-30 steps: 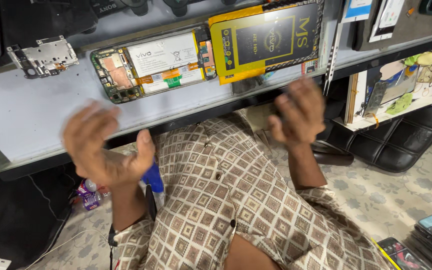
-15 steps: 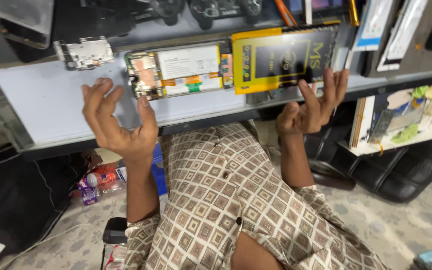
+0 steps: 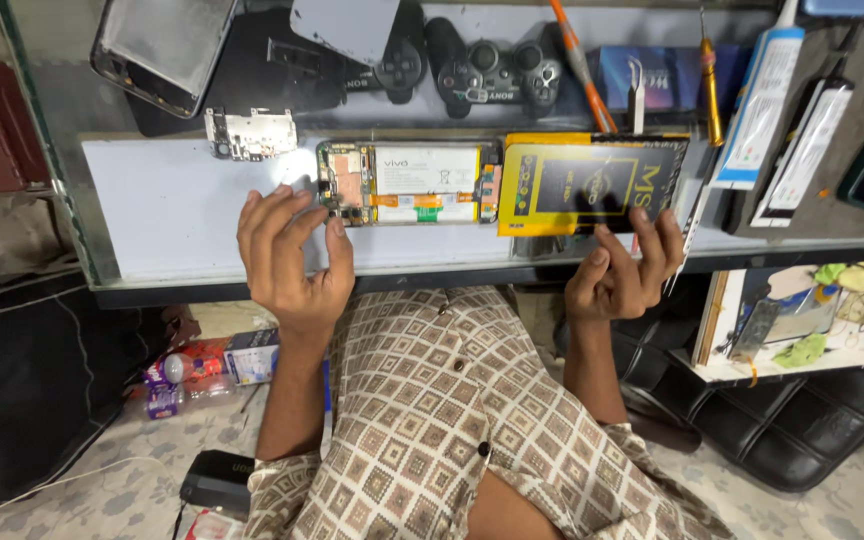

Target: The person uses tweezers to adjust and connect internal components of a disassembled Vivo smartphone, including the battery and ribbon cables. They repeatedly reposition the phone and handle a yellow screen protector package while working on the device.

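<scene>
An opened phone (image 3: 408,183) lies on the pale work surface (image 3: 172,210), its battery and circuit boards showing. Beside it on the right sits a yellow and black flat box (image 3: 592,183). My left hand (image 3: 290,258) hovers at the phone's left end, fingers spread and empty, fingertips near the phone's corner. My right hand (image 3: 624,270) is raised at the table's front edge, its fingertips at the lower edge of the yellow box, holding nothing.
A small circuit board (image 3: 250,134) lies left of the phone. Behind are a phone back cover (image 3: 164,48), a black game controller (image 3: 492,68), tweezers (image 3: 638,92), screwdrivers (image 3: 582,66) and glue tubes (image 3: 764,100). Bottles (image 3: 184,372) lie on the floor; a black chair (image 3: 792,420) stands to the right.
Both hands have risen from below the table edge to the work surface, the left toward the phone, the right toward the yellow box. The camera view has tilted up and steadied.
</scene>
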